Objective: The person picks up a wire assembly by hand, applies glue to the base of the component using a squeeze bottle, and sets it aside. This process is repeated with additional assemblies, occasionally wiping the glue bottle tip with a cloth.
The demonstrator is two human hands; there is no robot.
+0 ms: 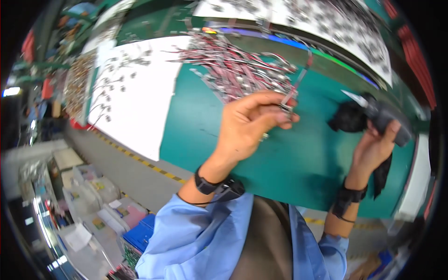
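Observation:
My left hand (240, 123) is above the green work mat, its thumb and fingers pinching a small metallic part with wires (286, 108). Red and pale leads rise from that part, away from me. To the right, my right hand (372, 150) is wrapped round a dark grey hand tool (391, 122) with a pale, pointed nozzle aimed to the upper left. Motion blur hides the finer details of the tool. A black bundle (347, 116) lies beside its nozzle. Just beyond my left hand is a heap of red, black and white wired parts (238, 67).
The green mat (205, 140) covers the bench. At left, a white sheet (140, 112) carries several small parts with dark wires; another white sheet (336, 28) with parts is on the far side. Plastic bins (95, 191) and a blue box (140, 233) stand lower left.

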